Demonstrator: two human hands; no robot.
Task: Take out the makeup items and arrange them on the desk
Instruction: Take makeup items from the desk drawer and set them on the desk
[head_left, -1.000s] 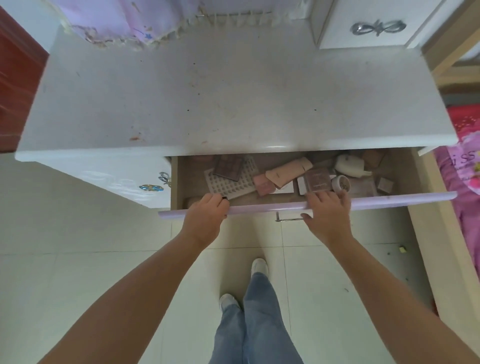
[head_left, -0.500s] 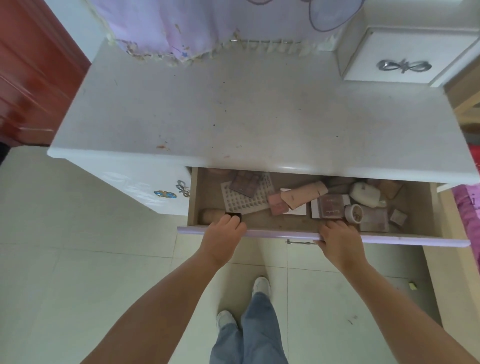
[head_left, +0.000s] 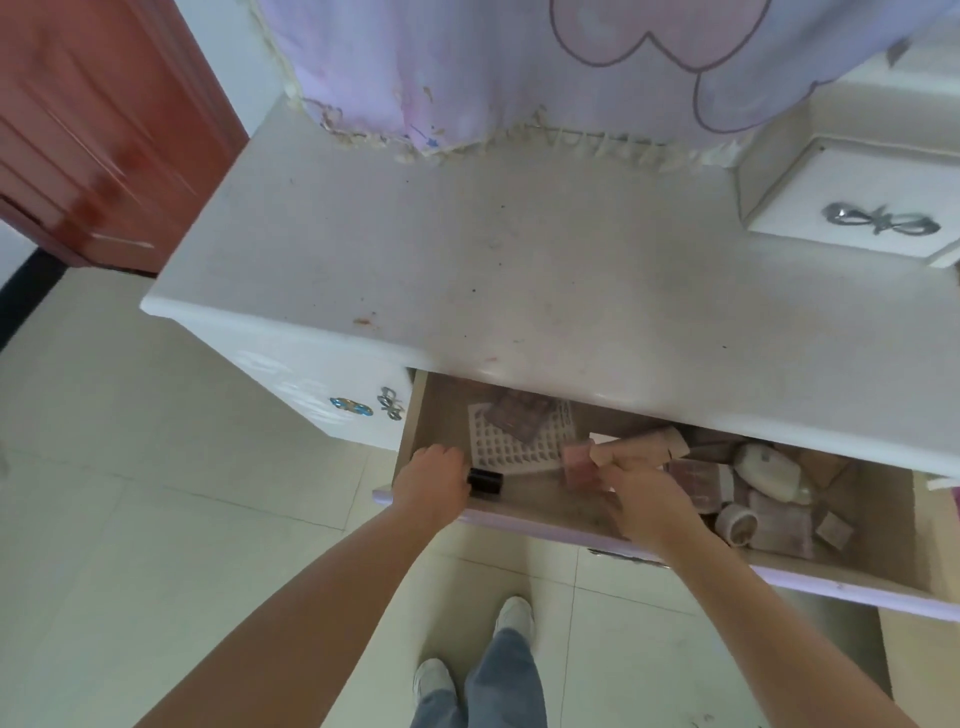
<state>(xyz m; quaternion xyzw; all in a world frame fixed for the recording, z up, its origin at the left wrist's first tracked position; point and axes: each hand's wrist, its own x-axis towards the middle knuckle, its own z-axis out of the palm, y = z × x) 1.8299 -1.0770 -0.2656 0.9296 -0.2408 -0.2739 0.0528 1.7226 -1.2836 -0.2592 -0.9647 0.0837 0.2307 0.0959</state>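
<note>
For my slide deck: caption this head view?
Both hands, left hand and right hand, reach into the open drawer of makeup.

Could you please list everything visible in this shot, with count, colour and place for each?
desk: one, white, top centre, spotted with small marks
drawer: one, lilac front, pulled open under the desk top
sticker sheet: one, white with rows of small shapes, drawer left
palette: one, brownish purple, on the sticker sheet
black tube: one, by the drawer front, at the left hand
beige tube: one, drawer middle
pink compact: one, beside the beige tube
white bottle: one, drawer right
small jar: one, pale, drawer right front
cloth: one, lilac, hanging at the back of the desk
small drawer unit: one, white, bow handle, right
door: one, red-brown, left
left hand: at the black tube; grip unclear
right hand: reaching into the drawer middle; grip hidden
</note>
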